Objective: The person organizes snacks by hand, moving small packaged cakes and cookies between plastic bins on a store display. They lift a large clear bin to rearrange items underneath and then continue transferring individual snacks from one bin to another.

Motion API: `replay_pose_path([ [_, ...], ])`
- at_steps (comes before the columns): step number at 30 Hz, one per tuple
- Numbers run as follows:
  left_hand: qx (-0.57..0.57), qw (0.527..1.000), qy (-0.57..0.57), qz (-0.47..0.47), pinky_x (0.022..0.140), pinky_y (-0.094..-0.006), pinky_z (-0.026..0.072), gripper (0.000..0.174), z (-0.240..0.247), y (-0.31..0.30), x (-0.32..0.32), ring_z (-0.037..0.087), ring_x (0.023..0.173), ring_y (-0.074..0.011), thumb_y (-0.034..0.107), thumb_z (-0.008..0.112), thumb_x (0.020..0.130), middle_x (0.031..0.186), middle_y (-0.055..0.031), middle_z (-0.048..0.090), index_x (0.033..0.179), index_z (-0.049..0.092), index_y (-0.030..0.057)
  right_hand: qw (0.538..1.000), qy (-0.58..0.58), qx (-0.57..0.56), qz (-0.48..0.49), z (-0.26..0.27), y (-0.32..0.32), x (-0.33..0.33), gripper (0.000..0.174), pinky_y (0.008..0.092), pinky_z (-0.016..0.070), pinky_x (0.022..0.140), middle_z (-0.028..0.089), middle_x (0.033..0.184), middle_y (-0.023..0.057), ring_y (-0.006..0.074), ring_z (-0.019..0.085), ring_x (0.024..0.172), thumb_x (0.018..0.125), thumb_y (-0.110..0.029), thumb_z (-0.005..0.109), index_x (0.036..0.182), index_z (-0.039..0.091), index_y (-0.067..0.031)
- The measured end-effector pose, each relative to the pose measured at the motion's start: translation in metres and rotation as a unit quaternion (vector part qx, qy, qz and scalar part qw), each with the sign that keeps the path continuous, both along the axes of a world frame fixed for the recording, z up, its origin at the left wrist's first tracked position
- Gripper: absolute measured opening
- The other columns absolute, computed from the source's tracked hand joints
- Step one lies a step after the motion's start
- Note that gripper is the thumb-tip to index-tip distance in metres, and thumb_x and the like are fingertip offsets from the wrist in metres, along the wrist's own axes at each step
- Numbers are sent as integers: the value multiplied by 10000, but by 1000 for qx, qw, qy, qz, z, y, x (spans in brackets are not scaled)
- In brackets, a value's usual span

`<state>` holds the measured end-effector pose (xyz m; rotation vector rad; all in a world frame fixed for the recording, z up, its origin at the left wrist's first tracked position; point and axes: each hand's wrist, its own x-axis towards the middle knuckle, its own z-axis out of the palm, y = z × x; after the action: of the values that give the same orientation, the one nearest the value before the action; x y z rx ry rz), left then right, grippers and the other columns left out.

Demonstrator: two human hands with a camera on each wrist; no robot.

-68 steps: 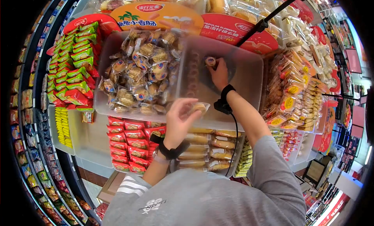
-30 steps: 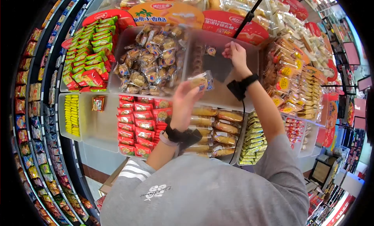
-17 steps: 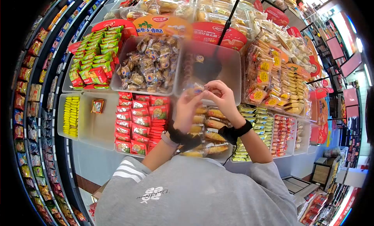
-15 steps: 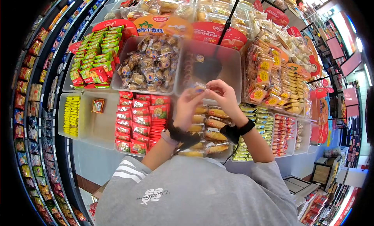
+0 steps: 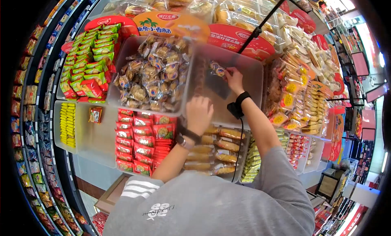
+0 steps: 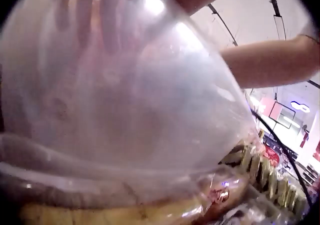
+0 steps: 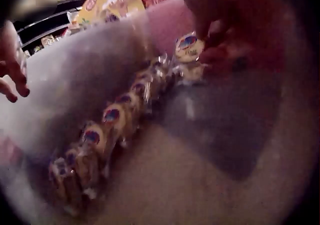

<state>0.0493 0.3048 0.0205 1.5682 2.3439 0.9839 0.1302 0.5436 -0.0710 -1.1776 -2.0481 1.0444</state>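
My right hand [image 5: 235, 80] is inside the translucent right-hand bin [image 5: 254, 98], near its back. It pinches a small wrapped cookie [image 7: 189, 48] with a blue round label. Beside that cookie lies another wrapped cookie [image 5: 213, 65]. In the right wrist view, a row of wrapped cookies [image 7: 113, 117] stands on edge along the bin's wall, ending near the right fingers. My left hand [image 5: 198, 114] hangs over the bin's front wall, fingers loosely bent and holding nothing. Through the cloudy wall, the left wrist view shows the left fingers [image 6: 97, 19] inside.
Left of this bin, another bin is heaped with loose wrapped cookies [image 5: 152, 77]. In front stand red packets [image 5: 143, 140] and long wrapped rolls [image 5: 227, 144]. Green packets [image 5: 87, 65] rise at far left. A black pole [image 5: 260, 26] slants above the bin's back.
The hands met over the bin's front with a wrapped cookie between them. Since then the right hand has moved back into the bin with a cookie, and the left has come away empty.
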Motion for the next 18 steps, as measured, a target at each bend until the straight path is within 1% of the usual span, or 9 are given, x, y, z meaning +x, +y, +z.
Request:
replay_pose_path([
  [2,-36,999,39,9,826,-389,388,181,-6,-1,4,525,977,-250,228,607,810,960,-49,597,932,607,93,999,-44,-13,-20,-31,5,-9,231,270,522,567,649,797,107,153,659,659,884,-128,613,1021,583,55],
  [4,-20,999,39,-2,836,-389,385,188,-2,1,3,528,985,-243,220,606,806,973,-49,604,938,611,87,999,-19,-27,-29,-35,2,-19,203,278,525,579,660,811,129,164,668,666,893,-126,600,988,594,53],
  [6,-34,999,34,-3,837,-391,384,181,0,4,3,529,986,-241,216,606,804,971,-48,606,930,611,86,1000,1,15,21,-40,-1,-23,189,284,525,579,663,813,140,164,672,670,885,-114,609,958,593,60],
  [10,-31,999,35,-1,837,-389,384,168,-3,4,4,530,983,-240,205,608,797,964,-43,609,914,611,86,1000,5,16,-2,-45,-3,-26,189,287,524,573,666,809,144,158,674,675,874,-117,628,939,589,56],
  [12,-24,999,37,1,839,-389,383,164,-4,4,5,529,983,-239,207,609,796,962,-41,609,911,610,90,996,-1,84,-10,-48,-2,-26,212,281,515,544,666,788,135,167,666,647,850,-149,666,926,597,36],
  [13,-14,999,41,6,840,-389,382,160,-3,4,5,529,984,-239,209,610,796,959,-38,608,908,610,95,997,1,81,-10,-44,-4,-24,212,281,515,544,666,788,135,167,666,647,850,-149,666,926,597,36],
  [15,-13,1000,22,-4,841,-390,381,158,2,3,2,529,979,-240,211,613,795,958,-37,608,906,611,99,997,-1,56,-53,-25,-8,-24,255,306,515,609,661,803,133,196,661,701,833,-211,691,919,607,14],
  [17,-2,1000,-28,-5,839,-387,377,140,7,-1,-2,528,965,-237,203,621,798,953,-32,606,904,613,112,988,-48,108,-96,15,-18,-25,295,336,496,701,656,828,128,222,642,777,828,-266,693,914,611,4],
  [18,-4,1000,-21,4,839,-387,377,140,12,-5,-4,528,965,-237,203,621,798,953,-32,606,904,613,112,989,-29,104,-101,21,-15,-22,299,353,485,735,651,876,148,255,635,822,839,-275,674,928,607,2],
])
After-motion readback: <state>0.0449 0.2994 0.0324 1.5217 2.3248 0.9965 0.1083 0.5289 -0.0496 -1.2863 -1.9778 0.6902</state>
